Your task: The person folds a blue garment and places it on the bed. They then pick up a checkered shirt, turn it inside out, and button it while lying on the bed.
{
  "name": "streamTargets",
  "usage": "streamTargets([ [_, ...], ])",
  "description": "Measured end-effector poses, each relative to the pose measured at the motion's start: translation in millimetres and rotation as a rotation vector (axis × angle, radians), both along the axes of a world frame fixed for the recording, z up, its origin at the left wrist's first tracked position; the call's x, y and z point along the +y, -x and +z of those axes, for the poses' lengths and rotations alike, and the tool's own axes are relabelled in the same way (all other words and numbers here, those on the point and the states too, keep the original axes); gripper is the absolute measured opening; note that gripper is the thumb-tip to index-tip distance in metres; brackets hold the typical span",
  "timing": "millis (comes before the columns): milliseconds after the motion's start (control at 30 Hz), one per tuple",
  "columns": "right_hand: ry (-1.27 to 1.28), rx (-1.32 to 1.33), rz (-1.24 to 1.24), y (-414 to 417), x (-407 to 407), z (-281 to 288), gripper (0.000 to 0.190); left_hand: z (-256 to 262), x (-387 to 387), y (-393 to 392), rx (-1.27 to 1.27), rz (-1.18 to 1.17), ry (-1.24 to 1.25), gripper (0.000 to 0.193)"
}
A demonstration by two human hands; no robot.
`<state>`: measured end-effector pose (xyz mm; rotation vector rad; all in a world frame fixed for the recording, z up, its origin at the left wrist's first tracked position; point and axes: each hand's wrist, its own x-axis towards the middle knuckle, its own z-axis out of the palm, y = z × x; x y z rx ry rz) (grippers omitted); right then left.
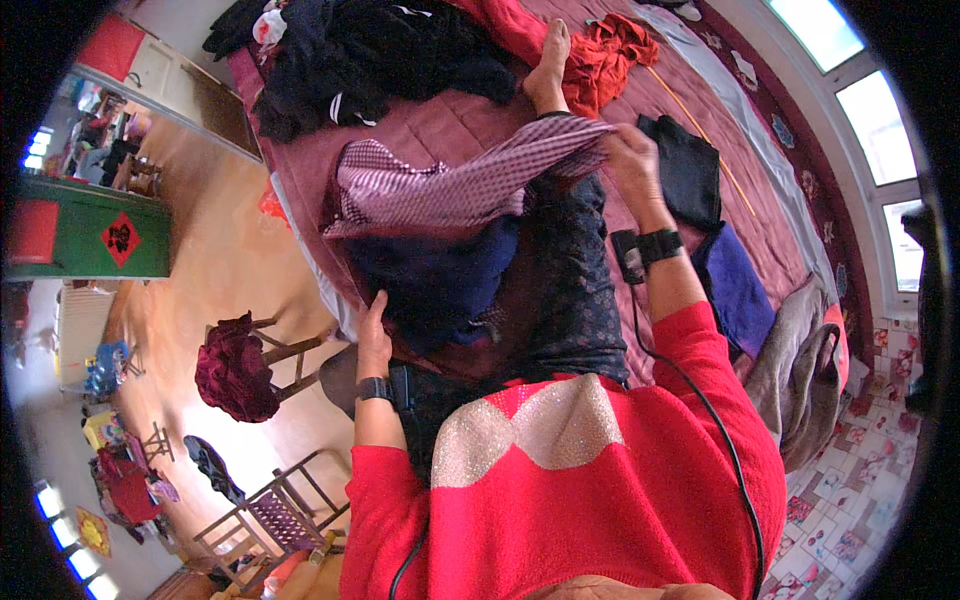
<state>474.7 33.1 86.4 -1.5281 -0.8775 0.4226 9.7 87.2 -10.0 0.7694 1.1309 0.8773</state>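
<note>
My right hand grips one end of a pink-and-dark checked cloth, which stretches leftward over the mauve bed cover. Dark blue cloth lies under and below the checked piece, in front of my lap. Beside its lower left edge is my left hand, thumb raised; whether its fingers hold any fabric cannot be told. One bare foot shows beyond the checked cloth. Both wrists wear black straps with small devices and cables.
Black clothes are heaped on the bed's far side, near an orange-red garment. At right lie a folded black cloth, a folded purple cloth, a thin yellow stick and a grey-brown garment. A stool bears maroon cloth.
</note>
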Motion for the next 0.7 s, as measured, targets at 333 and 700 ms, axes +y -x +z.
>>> streamTargets([
  [333, 0.317, 0.144, -0.302, -43.9, -75.1, -43.7, 0.024, 9.7, 10.9, 11.0, 0.003, 0.194, -0.113, 0.032],
  [700, 0.250, -0.617, -0.212, 68.6, -50.4, -36.1, 0.041, 60.2, 14.6, -4.1, -0.494, 0.143, -0.032, 0.046],
])
